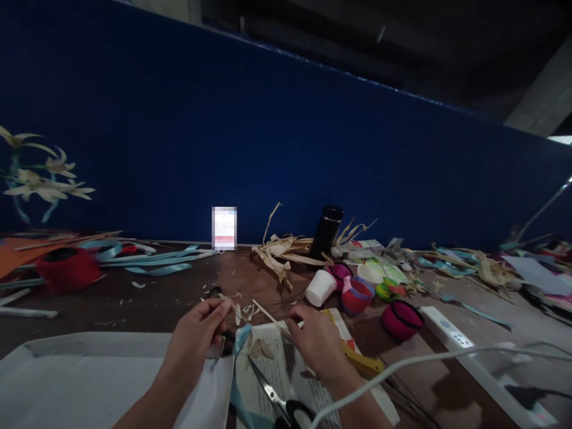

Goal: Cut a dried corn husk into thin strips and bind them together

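Note:
My left hand [201, 333] is closed in a pinch above the white tray's [107, 342] right corner. Pale slivers show by its fingertips, but what it pinches I cannot make out. My right hand [317, 336] is also closed, with a thin straw-coloured strip [266, 313] sticking out leftward from its fingers. Below and between the hands, black-handled scissors [270, 392] lie with blades apart on a printed sheet [308, 390]. Small dried petal-like pieces [260, 348] rest on that sheet, near a light-blue ribbon [241, 342]. A yellow-handled tool [363, 360] lies partly behind my right wrist.
A white cup [320, 288], red bowl-like container [357, 295] and magenta round pouch [402, 320] stand right. Dried husks [279, 250] surround a black bottle [327, 232]. A white cable [402, 364] crosses before a power strip [465, 345]. A red roll [67, 271] is left.

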The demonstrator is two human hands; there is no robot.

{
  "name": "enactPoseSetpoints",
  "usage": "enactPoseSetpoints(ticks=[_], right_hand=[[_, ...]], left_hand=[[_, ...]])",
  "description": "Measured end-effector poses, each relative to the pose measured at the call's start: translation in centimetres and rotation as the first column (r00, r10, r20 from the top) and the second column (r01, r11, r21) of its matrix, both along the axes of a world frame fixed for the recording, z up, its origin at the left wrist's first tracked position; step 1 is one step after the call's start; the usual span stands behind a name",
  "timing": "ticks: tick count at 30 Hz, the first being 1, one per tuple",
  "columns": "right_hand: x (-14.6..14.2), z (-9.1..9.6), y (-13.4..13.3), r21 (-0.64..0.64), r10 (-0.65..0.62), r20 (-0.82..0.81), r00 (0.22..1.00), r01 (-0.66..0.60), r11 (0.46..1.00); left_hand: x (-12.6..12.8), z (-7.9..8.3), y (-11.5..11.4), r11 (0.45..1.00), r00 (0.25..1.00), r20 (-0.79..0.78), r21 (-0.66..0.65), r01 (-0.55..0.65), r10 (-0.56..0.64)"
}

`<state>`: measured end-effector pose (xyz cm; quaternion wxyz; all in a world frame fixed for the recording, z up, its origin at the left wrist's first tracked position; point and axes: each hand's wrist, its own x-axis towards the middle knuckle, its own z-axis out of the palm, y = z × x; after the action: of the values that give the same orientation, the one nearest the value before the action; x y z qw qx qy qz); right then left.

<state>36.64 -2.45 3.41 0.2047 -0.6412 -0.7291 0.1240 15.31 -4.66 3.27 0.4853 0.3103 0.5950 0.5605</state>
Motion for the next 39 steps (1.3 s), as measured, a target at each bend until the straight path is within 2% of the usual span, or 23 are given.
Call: enactPoseSetpoints(ticks=[2, 6, 10, 12, 14, 17, 20, 23, 28, 32, 39], right_hand=[[0.0, -0.1, -0.2, 0.008, 0.037, 0.057, 0.998, -0.038, 0.999], [-0.1, -0.5, -0.4, -0.007, 0.122, 0.047, 0.991, -0.122, 0.993], [-0.2, -0.4, -0.4, -0.055, 0.161, 0.040, 0.986, -0.159, 0.986], [-0.4, -0.2, -0.4, -0.035, 0.167, -0.038, 0.985, -0.168, 0.985], [-0.7, 0.2, -0.4, 0.025, 0.154, -0.194, 0.969, -0.152, 0.988], [-1.5, 0.4, -0.5, 0.052, 0.148, -0.492, 0.858, -0.141, 0.989], [-2.4, 0.1, -0.8, -0.069, 0.121, -0.710, 0.694, -0.240, 0.968], [-3.2, -0.3, -1.2, -0.128, 0.112, -0.793, 0.600, -0.342, 0.931], [-3.9, -0.7, -1.5, -0.142, 0.112, -0.842, 0.528, -0.417, 0.898], [-4.2, -0.8, -1.6, -0.150, 0.090, -0.850, 0.520, -0.403, 0.903], [-4.4, -0.2, -1.9, -0.091, 0.147, -0.777, 0.611, -0.342, 0.935]], left_hand=[[0.1, -0.3, 0.0, 0.999, 0.999, 0.006, 0.006, 0.032, -0.033], [0.0, -0.7, 0.0, 0.998, 0.998, -0.001, 0.030, 0.062, -0.062], [0.1, -0.5, 0.0, 0.997, 0.996, 0.020, 0.012, 0.081, -0.081], [0.2, -0.4, 0.0, 0.996, 0.995, 0.029, 0.004, 0.090, -0.090], [0.3, -0.4, 0.0, 0.995, 0.994, 0.028, -0.003, 0.105, -0.104], [0.5, -0.8, 0.0, 0.985, 0.985, 0.007, 0.006, 0.171, -0.171], [0.8, -1.1, 0.0, 0.968, 0.968, -0.030, 0.035, 0.248, -0.247], [1.2, -1.1, -0.1, 0.961, 0.960, -0.052, 0.036, 0.275, -0.273], [1.5, -1.1, -0.3, 0.952, 0.947, -0.117, 0.032, 0.303, -0.298], [1.5, -0.8, -0.5, 0.950, 0.938, -0.169, 0.023, 0.310, -0.302], [1.7, -0.3, -0.8, 0.951, 0.933, -0.192, -0.003, 0.308, -0.303]])
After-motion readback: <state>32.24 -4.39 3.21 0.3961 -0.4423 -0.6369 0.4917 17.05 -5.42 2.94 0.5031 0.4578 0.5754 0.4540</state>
